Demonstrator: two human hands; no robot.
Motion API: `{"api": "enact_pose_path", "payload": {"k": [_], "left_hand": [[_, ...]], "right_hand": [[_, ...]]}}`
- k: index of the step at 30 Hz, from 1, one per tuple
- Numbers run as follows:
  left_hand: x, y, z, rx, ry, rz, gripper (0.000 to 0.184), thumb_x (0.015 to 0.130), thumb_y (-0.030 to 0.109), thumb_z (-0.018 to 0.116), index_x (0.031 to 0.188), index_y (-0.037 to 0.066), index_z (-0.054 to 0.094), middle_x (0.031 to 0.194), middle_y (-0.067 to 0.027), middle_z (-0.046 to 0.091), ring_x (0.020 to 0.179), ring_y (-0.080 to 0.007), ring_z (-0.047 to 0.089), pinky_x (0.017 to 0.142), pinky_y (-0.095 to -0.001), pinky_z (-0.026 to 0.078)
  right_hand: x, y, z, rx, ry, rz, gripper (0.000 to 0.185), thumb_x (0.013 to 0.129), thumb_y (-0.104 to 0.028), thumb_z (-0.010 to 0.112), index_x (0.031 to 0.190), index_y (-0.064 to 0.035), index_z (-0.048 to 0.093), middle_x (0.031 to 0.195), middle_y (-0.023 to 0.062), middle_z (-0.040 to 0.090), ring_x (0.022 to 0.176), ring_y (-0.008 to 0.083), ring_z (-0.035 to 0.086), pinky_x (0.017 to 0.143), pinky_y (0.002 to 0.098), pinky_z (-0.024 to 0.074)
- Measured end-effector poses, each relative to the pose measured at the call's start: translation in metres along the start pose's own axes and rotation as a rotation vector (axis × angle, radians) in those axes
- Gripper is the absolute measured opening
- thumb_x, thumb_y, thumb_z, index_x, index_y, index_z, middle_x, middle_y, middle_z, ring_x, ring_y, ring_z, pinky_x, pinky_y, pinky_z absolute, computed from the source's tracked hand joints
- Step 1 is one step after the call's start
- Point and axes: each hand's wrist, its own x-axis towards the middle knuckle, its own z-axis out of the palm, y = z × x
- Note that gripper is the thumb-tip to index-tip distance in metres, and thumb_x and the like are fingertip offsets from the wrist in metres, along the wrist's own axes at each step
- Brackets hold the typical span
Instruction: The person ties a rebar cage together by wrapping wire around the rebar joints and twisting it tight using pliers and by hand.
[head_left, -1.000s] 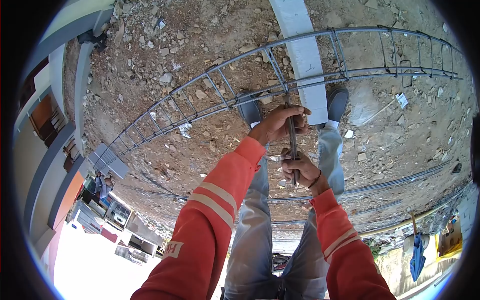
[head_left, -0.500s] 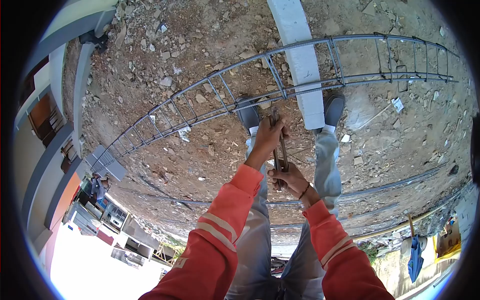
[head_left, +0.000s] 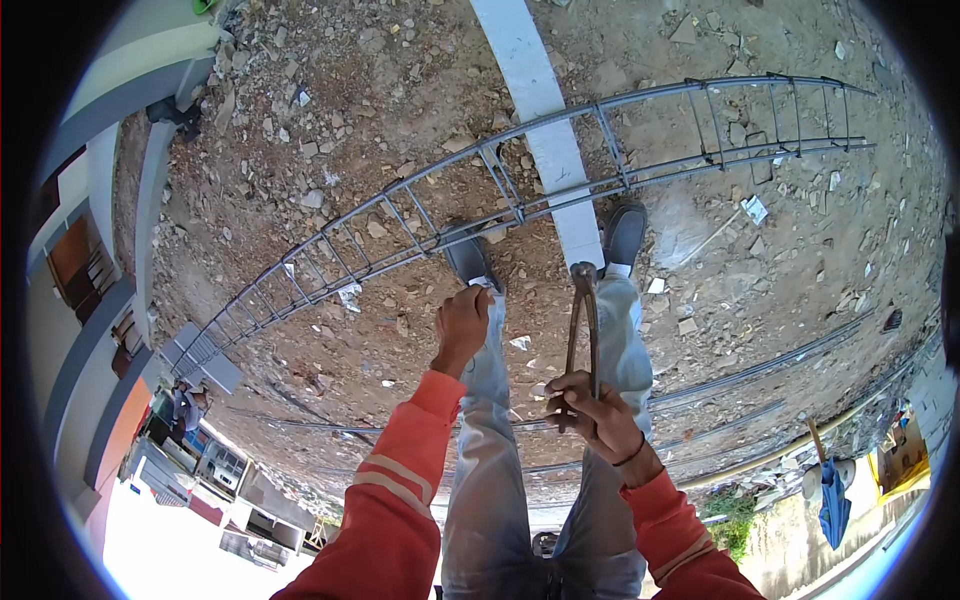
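Observation:
My right hand is closed round the handles of long metal pincers, whose head points away from me over the near end of a pale concrete beam. Over my left shin, my left hand is closed, back upward; what its fingers hold, if anything, is hidden. Beyond both hands a long steel rebar cage with cross ties lies across the beam. Neither hand touches the cage.
Rubble and stones cover the dirt ground. Thin steel bars lie behind my feet. A person is at the far left near a grey panel. A folded blue umbrella hangs at the lower right.
My left hand has come off the pincers and moved left. The pincers have swung to the right in my right hand, and their handles stand slightly apart. The view has shifted.

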Motion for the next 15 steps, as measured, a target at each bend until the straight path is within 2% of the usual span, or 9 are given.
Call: {"api": "enact_pose_path", "payload": {"k": [2, 3, 4, 5, 6, 8, 11, 13, 15], "left_hand": [[0.003, 0.001, -0.016, -0.346, -0.094, 0.041, 0.025, 0.098, 0.025, 0.053, 0.095, 0.004, 0.066, 0.066, -0.0181, 0.062, 0.059, -0.0341, 0.063, 0.058, -0.0455, 0.048], [0.004, 0.006, -0.026, -0.427, -0.227, -0.059, 0.026, 0.099, 0.024, 0.053, 0.097, 0.001, 0.064, 0.059, -0.0084, 0.056, 0.054, -0.0164, 0.055, 0.052, -0.0335, 0.044], [0.003, 0.017, -0.033, -0.419, -0.221, -0.053, 0.026, 0.099, 0.024, 0.053, 0.097, 0.001, 0.064, 0.059, -0.0084, 0.056, 0.054, -0.0164, 0.055, 0.052, -0.0335, 0.044], [0.001, 0.029, -0.039, -0.635, -0.298, -0.114, 0.025, 0.100, 0.024, 0.052, 0.096, 0.003, 0.063, 0.060, -0.0032, 0.052, 0.053, -0.0110, 0.050, 0.050, -0.0285, 0.039], [0.000, 0.041, -0.045, -0.850, -0.375, -0.176, 0.024, 0.101, 0.024, 0.051, 0.094, 0.004, 0.062, 0.060, 0.0021, 0.049, 0.052, -0.0056, 0.044, 0.049, -0.0235, 0.034], [0.001, 0.075, -0.053, -0.947, -0.352, -0.190, 0.023, 0.101, 0.024, 0.050, 0.098, 0.004, 0.062, 0.063, 0.0030, 0.048, 0.052, -0.0048, 0.041, 0.047, -0.0220, 0.032], [0.005, 0.117, -0.056, -1.130, -0.329, -0.203, 0.022, 0.102, 0.025, 0.050, 0.102, 0.005, 0.061, 0.068, 0.0043, 0.047, 0.052, -0.0035, 0.035, 0.046, -0.0199, 0.029], [0.015, 0.143, -0.058, -1.204, -0.319, -0.188, 0.023, 0.103, 0.026, 0.050, 0.103, 0.005, 0.061, 0.070, 0.0046, 0.046, 0.052, -0.0031, 0.034, 0.045, -0.0193, 0.028], [0.021, 0.168, -0.061, -1.384, -0.326, -0.217, 0.026, 0.102, 0.029, 0.051, 0.108, 0.005, 0.060, 0.070, 0.0055, 0.043, 0.052, -0.0019, 0.032, 0.045, -0.0179, 0.027]], "right_hand": [[-0.007, -0.038, -0.001, -0.874, 0.358, -0.243, 0.015, 0.095, -0.009, 0.057, 0.107, -0.0066, 0.065, 0.111, 0.0144, 0.060, 0.094, 0.0229, 0.059, 0.081, 0.0371, 0.0477], [-0.004, -0.062, 0.001, -1.226, 0.514, -0.447, 0.015, 0.092, -0.005, 0.057, 0.103, -0.0062, 0.066, 0.102, 0.0143, 0.058, 0.088, 0.0248, 0.056, 0.077, 0.0372, 0.0459], [0.002, -0.088, 0.002, -1.571, 0.671, -0.663, 0.015, 0.089, -0.001, 0.057, 0.099, -0.0057, 0.067, 0.094, 0.0141, 0.055, 0.082, 0.0266, 0.054, 0.073, 0.0373, 0.0440], [0.012, -0.115, -0.010, -1.633, 0.757, -0.850, 0.020, 0.084, 0.003, 0.057, 0.099, -0.0058, 0.067, 0.083, 0.0147, 0.048, 0.082, 0.0322, 0.051, 0.073, 0.0402, 0.0424], [0.020, -0.145, -0.019, -1.747, 0.853, -0.992, 0.020, 0.085, 0.001, 0.058, 0.100, -0.0076, 0.067, 0.085, 0.0147, 0.047, 0.086, 0.0333, 0.051, 0.074, 0.0409, 0.0421], [0.035, -0.203, -0.032, -1.839, 1.080, -1.096, 0.021, 0.084, 0.000, 0.060, 0.101, -0.0088, 0.066, 0.091, 0.0153, 0.048, 0.088, 0.0338, 0.052, 0.076, 0.0434, 0.0419], [0.043, -0.273, -0.045, -1.911, 1.202, -1.090, 0.022, 0.084, -0.007, 0.064, 0.106, -0.0109, 0.064, 0.099, 0.0157, 0.049, 0.093, 0.0346, 0.052, 0.080, 0.0476, 0.0423], [0.039, -0.296, -0.034, -2.029, 1.351, -0.966, 0.028, 0.084, -0.015, 0.068, 0.111, -0.0108, 0.062, 0.112, 0.0167, 0.051, 0.104, 0.0370, 0.051, 0.087, 0.0511, 0.0420], [0.025, -0.293, -0.020, -2.086, 1.281, -1.089, 0.031, 0.085, -0.019, 0.069, 0.113, -0.0104, 0.062, 0.119, 0.0173, 0.050, 0.110, 0.0382, 0.050, 0.089, 0.0520, 0.0416]]}}
